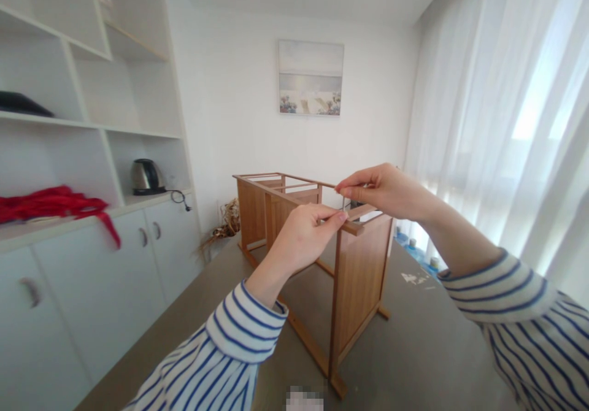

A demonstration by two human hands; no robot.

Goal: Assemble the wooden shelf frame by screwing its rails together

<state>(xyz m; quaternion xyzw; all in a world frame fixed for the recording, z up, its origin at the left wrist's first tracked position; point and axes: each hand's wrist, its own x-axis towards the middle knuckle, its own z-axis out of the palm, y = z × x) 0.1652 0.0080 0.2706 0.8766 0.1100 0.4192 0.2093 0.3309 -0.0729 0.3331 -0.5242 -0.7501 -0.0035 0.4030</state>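
Observation:
A wooden frame rack with slatted side panels stands on the grey floor in front of me. My left hand is closed in a pinch just above the rack's near top rail, thumb and forefinger pressed together. My right hand hovers slightly higher and to the right, also pinched. Between the two hands runs something very thin, like a thread or small pin, too small to name. Both sleeves are white with blue stripes.
White cabinets and shelves line the left wall, with a kettle and a red cloth on the counter. Sheer curtains cover the window on the right. A picture hangs on the far wall. Dried plant material lies in the corner.

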